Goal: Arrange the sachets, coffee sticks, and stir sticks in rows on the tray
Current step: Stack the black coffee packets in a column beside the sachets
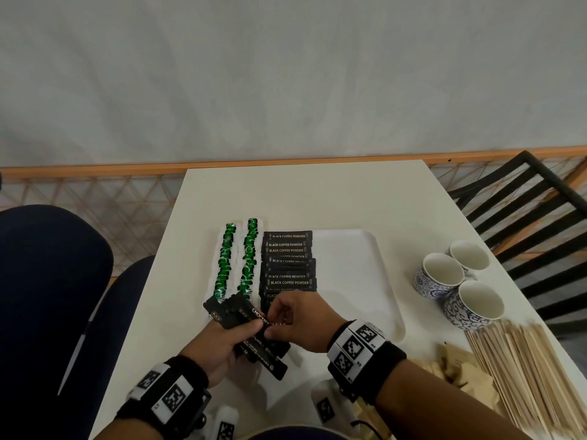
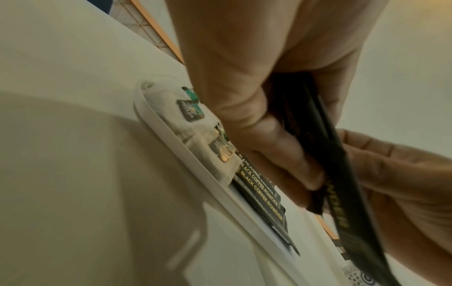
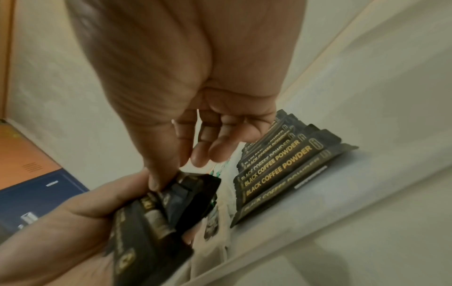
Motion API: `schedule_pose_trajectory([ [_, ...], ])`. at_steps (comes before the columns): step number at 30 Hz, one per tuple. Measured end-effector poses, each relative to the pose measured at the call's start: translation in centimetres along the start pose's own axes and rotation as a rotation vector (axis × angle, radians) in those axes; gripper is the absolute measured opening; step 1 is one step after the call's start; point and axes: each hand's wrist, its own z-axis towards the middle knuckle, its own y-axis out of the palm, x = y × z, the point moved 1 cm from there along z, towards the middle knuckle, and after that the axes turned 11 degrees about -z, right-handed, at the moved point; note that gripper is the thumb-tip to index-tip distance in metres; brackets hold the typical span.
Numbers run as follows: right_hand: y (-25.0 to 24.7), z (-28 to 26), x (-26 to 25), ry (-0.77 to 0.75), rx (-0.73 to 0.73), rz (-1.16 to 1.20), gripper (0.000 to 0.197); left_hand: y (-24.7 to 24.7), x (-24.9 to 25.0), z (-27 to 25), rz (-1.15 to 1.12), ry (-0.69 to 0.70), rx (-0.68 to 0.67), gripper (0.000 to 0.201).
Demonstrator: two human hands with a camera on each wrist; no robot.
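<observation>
A white tray [image 1: 355,249] lies on the table. Two rows of white-and-green sachets [image 1: 236,258] fill its left side. A row of black coffee sticks [image 1: 289,262] lettered BLACK COFFEE POWDER lies beside them. My left hand [image 1: 219,347] grips a fanned bundle of black coffee sticks [image 1: 235,312] over the tray's near left corner. My right hand [image 1: 298,322] pinches one stick of that bundle between thumb and forefinger. In the left wrist view the bundle [image 2: 342,174] hangs between the fingers [image 2: 257,135]. In the right wrist view the thumb [image 3: 156,174] presses on the bundle [image 3: 176,203].
Three blue-patterned cups [image 1: 457,277] stand at the right of the tray. A pile of wooden stir sticks [image 1: 524,376] and brown paper packets [image 1: 457,366] lie at the near right. A black chair [image 1: 533,211] stands beyond the table's right edge.
</observation>
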Motion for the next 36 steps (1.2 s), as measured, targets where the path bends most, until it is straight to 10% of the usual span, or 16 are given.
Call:
schedule_pose_trajectory([
  [19,1.4,-1.0,2.7,-0.103,0.178,-0.606,0.003,-2.7,-0.1,-0.2,0.060,-0.062,0.241,0.021],
  [23,3.0,-0.9,3.1,-0.134,0.149,-0.755,0.025,-2.7,0.0,-0.4,0.082,-0.061,0.252,0.014],
  [36,2.6,-0.9,3.4,-0.092,0.028,-0.767,0.029,-2.8,0.1,-0.4,0.106,-0.080,0.242,0.016],
])
